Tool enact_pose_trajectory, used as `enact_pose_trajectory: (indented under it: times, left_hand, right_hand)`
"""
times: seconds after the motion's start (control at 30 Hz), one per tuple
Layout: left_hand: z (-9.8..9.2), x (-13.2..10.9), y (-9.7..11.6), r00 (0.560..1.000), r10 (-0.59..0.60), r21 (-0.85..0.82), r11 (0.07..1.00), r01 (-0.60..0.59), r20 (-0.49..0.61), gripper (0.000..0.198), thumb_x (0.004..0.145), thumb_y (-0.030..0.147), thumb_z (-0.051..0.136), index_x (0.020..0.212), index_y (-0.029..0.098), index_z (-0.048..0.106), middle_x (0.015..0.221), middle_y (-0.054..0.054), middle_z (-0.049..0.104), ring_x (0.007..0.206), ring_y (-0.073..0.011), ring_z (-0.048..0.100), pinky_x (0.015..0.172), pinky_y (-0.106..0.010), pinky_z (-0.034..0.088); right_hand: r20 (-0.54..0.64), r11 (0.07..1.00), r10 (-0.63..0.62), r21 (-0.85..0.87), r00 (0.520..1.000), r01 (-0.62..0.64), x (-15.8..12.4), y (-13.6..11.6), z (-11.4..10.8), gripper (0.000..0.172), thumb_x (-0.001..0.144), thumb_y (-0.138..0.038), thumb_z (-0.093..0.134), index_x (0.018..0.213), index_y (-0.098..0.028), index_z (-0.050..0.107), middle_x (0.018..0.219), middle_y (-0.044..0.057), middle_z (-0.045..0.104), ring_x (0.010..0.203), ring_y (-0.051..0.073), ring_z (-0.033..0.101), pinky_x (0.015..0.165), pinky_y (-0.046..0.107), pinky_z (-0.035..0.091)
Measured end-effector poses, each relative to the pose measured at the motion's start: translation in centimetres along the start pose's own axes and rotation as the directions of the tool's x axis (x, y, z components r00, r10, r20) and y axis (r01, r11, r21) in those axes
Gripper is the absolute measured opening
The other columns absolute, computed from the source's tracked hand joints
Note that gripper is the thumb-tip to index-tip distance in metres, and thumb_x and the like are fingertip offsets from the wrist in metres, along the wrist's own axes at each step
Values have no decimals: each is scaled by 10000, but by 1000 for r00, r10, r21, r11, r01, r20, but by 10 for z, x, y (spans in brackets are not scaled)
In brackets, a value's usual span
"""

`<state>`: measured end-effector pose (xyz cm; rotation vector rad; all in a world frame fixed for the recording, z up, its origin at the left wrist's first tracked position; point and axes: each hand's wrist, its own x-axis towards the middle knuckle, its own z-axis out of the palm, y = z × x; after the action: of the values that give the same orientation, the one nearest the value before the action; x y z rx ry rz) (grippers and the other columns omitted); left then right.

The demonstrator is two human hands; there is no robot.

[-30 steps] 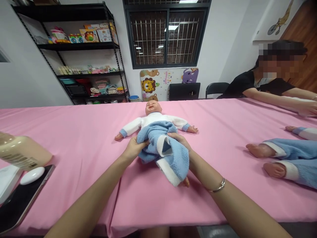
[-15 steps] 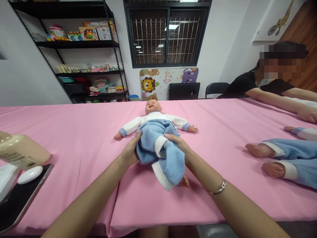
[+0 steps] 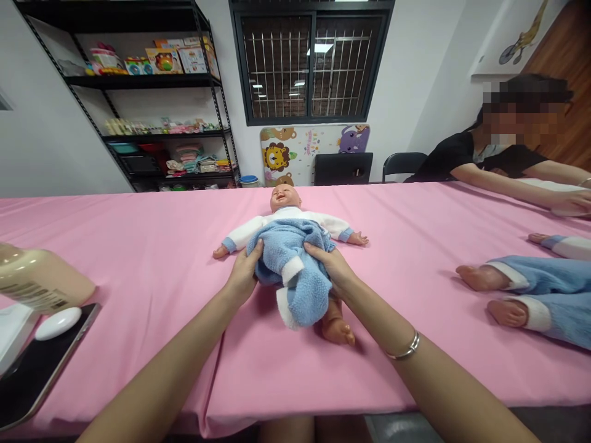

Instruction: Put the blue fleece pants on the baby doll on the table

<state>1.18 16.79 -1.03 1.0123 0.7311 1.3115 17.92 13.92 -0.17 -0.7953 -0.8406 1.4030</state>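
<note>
The left fingers and right fingers are clenching the blue fleece trousers, bunched over the doll. The left hand and right hand are flanking its waist, seemingly so the cloth gathers evenly. One bare foot is poking out below. The doll is lying face-up on the pink tablecloth. Right of the doll, a second doll's legs and another person's hand are resting. Left of it is a bottle, and behind it are shelves.
</note>
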Motion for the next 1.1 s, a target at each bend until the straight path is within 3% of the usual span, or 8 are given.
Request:
enact_pose_trajectory:
  times: [0.1,0.3,0.57,0.73,0.87,1.1]
  left_hand:
    - [0,-2,5,1000,11,46,999,-12,21,408,732,456,653,1041,189,634,1139,-63,630,1148,-235,511,992,-327,414]
    - [-1,-4,9,990,-129,200,970,139,-60,426,735,464,645,1090,232,609,1154,-61,622,1129,-229,528,956,-322,444]
    - [4,-8,9,989,-150,184,971,150,-15,418,730,382,663,1112,225,599,1066,-62,658,1074,-252,560,925,-334,463]
    - [1,-5,6,996,-91,183,979,90,-4,389,726,379,670,1067,199,612,1048,-71,662,1045,-251,574,900,-331,473]
    - [-2,-3,2,999,-44,191,981,40,15,393,722,380,676,1059,186,617,1030,-74,669,1033,-252,580,908,-339,466]
    - [0,-3,2,998,-65,184,981,65,-5,436,731,381,669,1106,169,597,1018,-93,672,1036,-260,581,948,-370,443]
  right_hand:
    - [24,999,21,-47,999,-20,3,-1,-3,452,658,-428,722,1028,-203,592,1093,43,635,1043,227,581,949,365,457]
    - [22,993,33,-118,999,-30,5,-1,-6,451,706,-485,677,1057,-215,589,1124,45,620,1059,219,572,949,350,456]
    - [21,990,41,-134,999,-38,1,1,-2,388,712,-438,682,1029,-229,599,1087,25,637,1036,218,583,945,360,457]
    - [59,993,32,-115,998,-25,-4,0,1,393,680,-382,720,1017,-216,604,1065,26,648,1011,215,595,926,352,468]
    - [21,991,33,-133,999,-30,-4,1,0,401,660,-373,736,1001,-201,616,1033,35,660,981,214,605,906,353,478]
    - [-6,990,12,-142,1000,-13,0,4,-2,428,641,-380,744,1000,-181,622,1017,46,665,967,223,610,894,362,479]
